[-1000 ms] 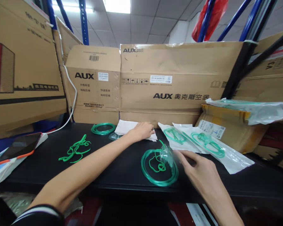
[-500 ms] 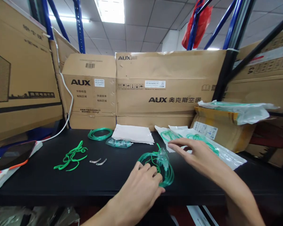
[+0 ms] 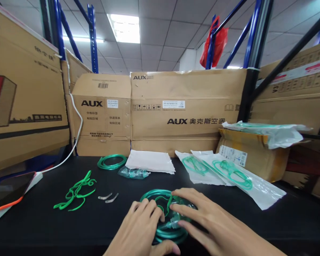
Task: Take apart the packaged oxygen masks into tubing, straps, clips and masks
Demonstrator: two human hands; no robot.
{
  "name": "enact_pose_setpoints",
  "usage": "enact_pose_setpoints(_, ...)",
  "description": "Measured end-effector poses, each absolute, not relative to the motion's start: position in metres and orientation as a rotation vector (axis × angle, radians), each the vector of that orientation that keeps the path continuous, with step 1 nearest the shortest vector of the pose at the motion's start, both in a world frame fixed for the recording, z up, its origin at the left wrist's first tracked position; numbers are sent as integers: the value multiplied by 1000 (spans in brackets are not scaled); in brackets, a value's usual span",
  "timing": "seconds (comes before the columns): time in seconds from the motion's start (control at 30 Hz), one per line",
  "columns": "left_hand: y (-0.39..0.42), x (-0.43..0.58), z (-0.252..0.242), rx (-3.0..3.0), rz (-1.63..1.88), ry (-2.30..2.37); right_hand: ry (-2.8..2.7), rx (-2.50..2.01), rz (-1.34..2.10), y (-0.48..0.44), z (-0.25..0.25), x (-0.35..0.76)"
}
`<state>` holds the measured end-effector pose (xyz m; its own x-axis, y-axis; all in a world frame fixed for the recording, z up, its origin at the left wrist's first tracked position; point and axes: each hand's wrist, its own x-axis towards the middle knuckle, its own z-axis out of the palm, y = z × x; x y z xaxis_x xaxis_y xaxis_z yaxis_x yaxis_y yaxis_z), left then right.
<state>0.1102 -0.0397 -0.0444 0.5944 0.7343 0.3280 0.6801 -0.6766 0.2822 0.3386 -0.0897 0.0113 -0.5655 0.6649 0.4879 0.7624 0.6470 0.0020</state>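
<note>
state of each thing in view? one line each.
left hand: fingers bent over near coil
right hand: fingers spread over near mask
near coil: looped, partly covered
near mask: partly hidden
back coil: looped, untouched
back mask: lying down, untouched
green straps, left side: loose, tangled
two small strips: bent, side by side
white packet: lying flat
wrapped packs: overlapping, closure unclear
phone: screen dark

The right grip [image 3: 206, 215] has come down to the clear mask [image 3: 173, 223].
</note>
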Motion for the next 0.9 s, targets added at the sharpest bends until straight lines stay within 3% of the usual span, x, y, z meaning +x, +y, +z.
enact_pose_setpoints(0.37, -25, 101, -79, 3106, 816, 979, -2495, -1285, -511, -88, -1, 326)
enact_pose_setpoints(0.57, -23, 106, -97, 3294, 1260, 1031, -2379, -1253, -695, -95, -8, 319)
enact_pose_setpoints(0.9, -40, 106, -74, 3302, 1115, 850, -2459, -1165, -783, -98, -18, 328)
